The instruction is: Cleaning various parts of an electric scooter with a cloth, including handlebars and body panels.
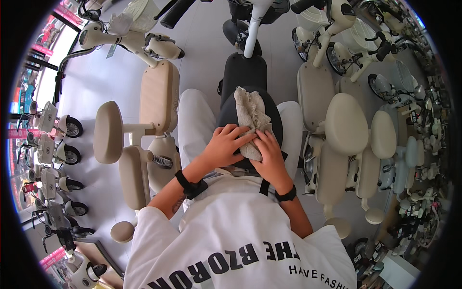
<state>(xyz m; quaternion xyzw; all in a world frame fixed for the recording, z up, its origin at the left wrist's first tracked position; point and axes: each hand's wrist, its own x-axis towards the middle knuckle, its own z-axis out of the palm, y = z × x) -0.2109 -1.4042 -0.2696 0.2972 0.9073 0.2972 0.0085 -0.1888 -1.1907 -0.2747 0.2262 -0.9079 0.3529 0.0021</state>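
Note:
A crumpled beige cloth [251, 108] lies over the black seat [226, 113] of the scooter between my knees. My left hand [226, 147] grips the cloth's near left side, its fingers curled over the folds. On the right edge of the same cloth, my right hand [267, 151] has its fingers bent and pressed into the fabric. Both hands are close together at the near end of the cloth, whose far end spreads loose across the seat. Ahead of the seat is the scooter's black deck [245, 72], below a white steering column [257, 26].
A beige scooter [159, 91] with a padded seat [109, 132] stands close on my left. On my right are more cream scooters, one with a rounded seat [347, 124]. Small scooters [48, 149] line the far left, near the windows. A black handlebar grip [177, 13] juts in ahead.

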